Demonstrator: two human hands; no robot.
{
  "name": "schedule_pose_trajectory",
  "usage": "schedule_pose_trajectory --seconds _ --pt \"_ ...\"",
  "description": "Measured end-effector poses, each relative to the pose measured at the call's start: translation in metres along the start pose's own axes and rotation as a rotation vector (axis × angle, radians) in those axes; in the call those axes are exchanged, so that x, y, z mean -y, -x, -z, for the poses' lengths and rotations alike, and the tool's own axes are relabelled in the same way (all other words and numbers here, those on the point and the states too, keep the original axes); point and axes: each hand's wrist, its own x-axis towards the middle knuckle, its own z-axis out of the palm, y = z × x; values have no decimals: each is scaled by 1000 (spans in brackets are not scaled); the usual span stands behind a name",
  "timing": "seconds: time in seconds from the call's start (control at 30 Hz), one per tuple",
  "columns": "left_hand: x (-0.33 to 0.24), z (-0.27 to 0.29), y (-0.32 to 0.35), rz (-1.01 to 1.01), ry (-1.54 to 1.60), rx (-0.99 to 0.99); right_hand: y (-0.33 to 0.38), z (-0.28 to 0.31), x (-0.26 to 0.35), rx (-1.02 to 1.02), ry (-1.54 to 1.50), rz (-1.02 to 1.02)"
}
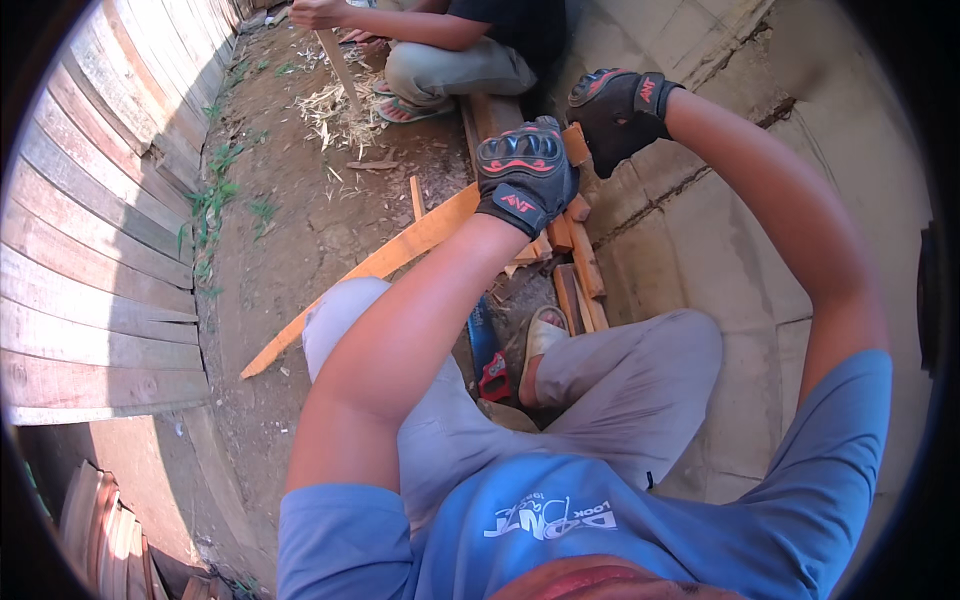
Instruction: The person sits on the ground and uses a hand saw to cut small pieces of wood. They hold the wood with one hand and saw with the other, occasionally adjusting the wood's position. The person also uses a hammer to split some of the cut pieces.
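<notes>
A long, pale orange-brown wooden plank (395, 255) slants from beside my left knee up to my hands. My left hand (527, 170), in a black glove with a hard knuckle guard, is closed around the plank near its upper end. A short stretch of the plank shows past the glove. My right hand (618, 115), in a matching glove, is raised right beside that end. Its fingers are dark and partly hidden, so its grip does not show. Below the plank, a handsaw (493, 375) with a blue blade and red handle lies between my legs.
Several wood pieces (580, 265) lie beside my sandalled foot (543, 335). Ahead, another person (460, 65) sits holding an upright stick (338, 68) over wood shavings (335, 115). A plank wall (100, 260) bounds the left; concrete paving (740, 250) lies right.
</notes>
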Motion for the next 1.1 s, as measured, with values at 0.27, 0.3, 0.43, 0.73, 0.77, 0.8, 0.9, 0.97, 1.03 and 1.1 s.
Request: schedule_pose_trajectory --seconds 0.27,0.3,0.43,0.73,0.77,0.8,0.9,0.97,1.03,1.1 --pt "10 -1 -11 15 22 12 7 -21 9 -367 100 -155" --pt "12 3 -17 5 49 55 7 -34 5 -462 121 -133" --pt "24 29 -29 -31 115 215 3 -46 0 -734 212 -82" --pt "38 80 -58 -38 429 543 -9 -39 -30 -1071 398 111" --pt "41 83 -59 -27 481 605 -7 -37 -27 -1066 427 103" --pt "45 84 -59 -19 534 669 -8 -38 -25 -1066 407 141" --pt "58 84 -60 -5 747 837 -4 -40 -14 -1006 372 143" --pt "64 74 -58 14 747 832 -9 -33 2 -902 374 32" --pt "59 71 -58 13 695 856 0 -27 10 -747 215 -54" --pt "52 55 -49 -210 428 701 5 -21 16 -516 121 -73"
